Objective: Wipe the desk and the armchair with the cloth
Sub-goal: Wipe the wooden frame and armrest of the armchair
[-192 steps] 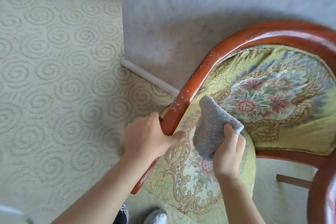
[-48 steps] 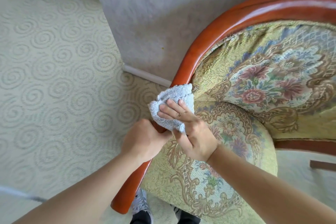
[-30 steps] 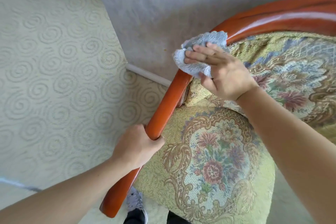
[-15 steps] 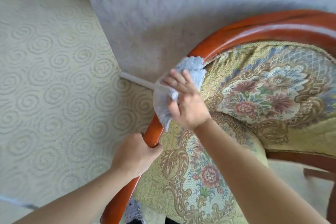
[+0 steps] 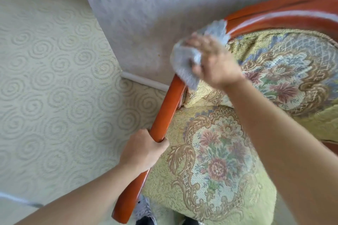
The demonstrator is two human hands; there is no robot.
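Polished reddish wood is what the cloth (image 5: 190,60) is working on at this moment: the curved frame (image 5: 168,113) of the armchair (image 5: 219,160), up where the side rail bends into the back. The right hand (image 5: 214,64) presses the grey-blue cloth over that bend; its fingers (image 5: 197,42) look spread across the top of the fabric with the thumb tucked under a fold, though motion blur makes the exact hold hard to read, so I take it as a pinch rather than a flat press. Cloth bunches out beyond the fingertips toward the wall (image 5: 155,14) and hangs below the thumb against the rail.

Lower on the same rail, the left hand (image 5: 142,153) has its fingers wrapped round the wood, thumb on the seat side, steadying the chair. The rail runs bare between the two hands.

As for progress, this looks like the middle of the armchair part. The stretch of rail between the hands shows a clean shine, which suggests it has had the cloth over it. Beyond the right fingertips, the upper arc of the frame (image 5: 283,16) sweeps off to the far side and probably remains to be done, along with whatever lies out of view. The floral upholstery (image 5: 274,71) under the right wrist gives no sign either way. No desk appears anywhere, so its state cannot be judged from this view.
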